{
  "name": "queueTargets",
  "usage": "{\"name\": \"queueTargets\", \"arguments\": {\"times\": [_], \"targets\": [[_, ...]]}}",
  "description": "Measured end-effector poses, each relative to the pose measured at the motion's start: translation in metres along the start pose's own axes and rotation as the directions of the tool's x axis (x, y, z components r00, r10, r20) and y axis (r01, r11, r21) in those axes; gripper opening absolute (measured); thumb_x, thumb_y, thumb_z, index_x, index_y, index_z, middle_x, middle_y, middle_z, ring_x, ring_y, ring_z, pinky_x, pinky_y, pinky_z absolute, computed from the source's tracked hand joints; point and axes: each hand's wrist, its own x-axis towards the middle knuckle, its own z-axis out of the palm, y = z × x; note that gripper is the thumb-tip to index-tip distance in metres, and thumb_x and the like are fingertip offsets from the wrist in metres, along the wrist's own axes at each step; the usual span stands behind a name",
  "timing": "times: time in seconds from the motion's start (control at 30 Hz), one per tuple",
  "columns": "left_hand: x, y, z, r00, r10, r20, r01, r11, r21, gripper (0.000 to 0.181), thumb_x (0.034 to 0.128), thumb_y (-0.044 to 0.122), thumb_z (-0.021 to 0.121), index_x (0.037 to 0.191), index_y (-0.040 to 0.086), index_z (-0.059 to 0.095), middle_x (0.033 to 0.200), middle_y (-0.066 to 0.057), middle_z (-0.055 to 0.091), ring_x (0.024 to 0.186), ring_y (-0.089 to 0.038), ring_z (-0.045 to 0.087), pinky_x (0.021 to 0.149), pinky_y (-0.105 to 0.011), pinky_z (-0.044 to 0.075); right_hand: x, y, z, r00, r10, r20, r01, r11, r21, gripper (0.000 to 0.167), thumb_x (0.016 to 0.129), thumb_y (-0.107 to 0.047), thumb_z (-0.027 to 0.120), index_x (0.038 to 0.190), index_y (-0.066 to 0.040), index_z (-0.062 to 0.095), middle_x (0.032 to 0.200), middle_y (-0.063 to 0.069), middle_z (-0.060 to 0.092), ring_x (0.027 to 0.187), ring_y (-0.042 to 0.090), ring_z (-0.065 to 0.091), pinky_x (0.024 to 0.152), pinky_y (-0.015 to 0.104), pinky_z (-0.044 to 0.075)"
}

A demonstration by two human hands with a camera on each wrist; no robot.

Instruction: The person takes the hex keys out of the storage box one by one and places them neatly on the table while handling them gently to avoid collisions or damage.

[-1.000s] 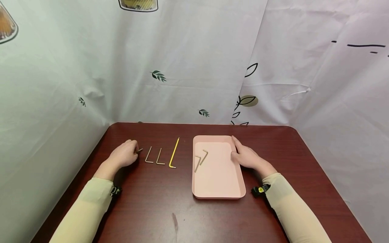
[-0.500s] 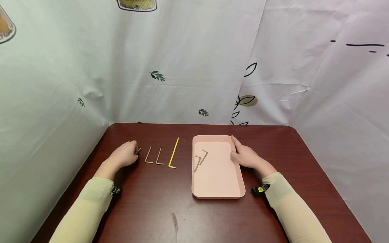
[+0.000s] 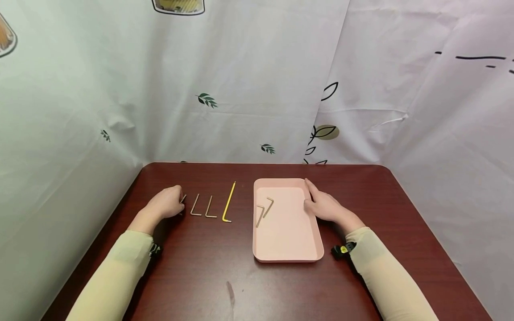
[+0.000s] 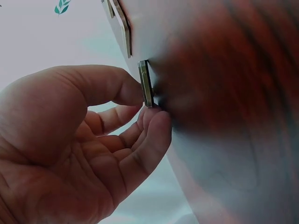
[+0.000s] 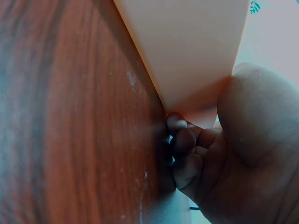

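At centre left, the grip of the left hand (image 3: 164, 203) pinches a key (image 4: 145, 84) that could slip, being thin; the right hand (image 3: 328, 207) clasps the tray (image 3: 288, 243).

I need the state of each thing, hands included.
Pink tray: flat on the table
Two hex keys inside it: lying
Yellow hex key: lying on table
Two metal keys beside it: same
Leftmost hex key: partly hidden
Left hand: pinching leftmost hex key
Right hand: gripping pink tray
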Motion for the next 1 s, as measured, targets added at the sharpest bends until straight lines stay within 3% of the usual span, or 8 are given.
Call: {"name": "queueTargets", "arguments": {"times": [0.3, 1.0], "targets": [[-0.007, 0.018, -0.008, 0.998, -0.045, 0.049, 0.046, 0.999, -0.010, 0.013, 0.0932, 0.002, 0.064, 0.087, 0.005, 0.054, 0.079, -0.010, 0.056, 0.069, -0.026, 0.054, 0.067, -0.041, 0.044, 0.001, 0.001, 0.001, 1.000, 0.006, 0.005, -0.006, 1.000, 0.005, 0.082, 0.106, -0.028, 0.047, 0.178, -0.005, 0.015, 0.168, 0.029, 0.046, 0.134, 0.043, 0.065, 0.111, 0.061, 0.049], [-0.003, 0.022, -0.010, 0.996, -0.054, 0.068, 0.054, 0.999, 0.010, 0.016, 0.0941, 0.002, 0.063, 0.085, 0.007, 0.051, 0.076, -0.008, 0.052, 0.066, -0.024, 0.050, 0.066, -0.040, 0.040, 0.000, -0.001, -0.001, 1.000, 0.006, 0.006, -0.006, 1.000, 0.014, 0.083, 0.105, -0.028, 0.047, 0.177, -0.003, 0.014, 0.171, 0.028, 0.042, 0.139, 0.043, 0.062, 0.113, 0.062, 0.048]]}}
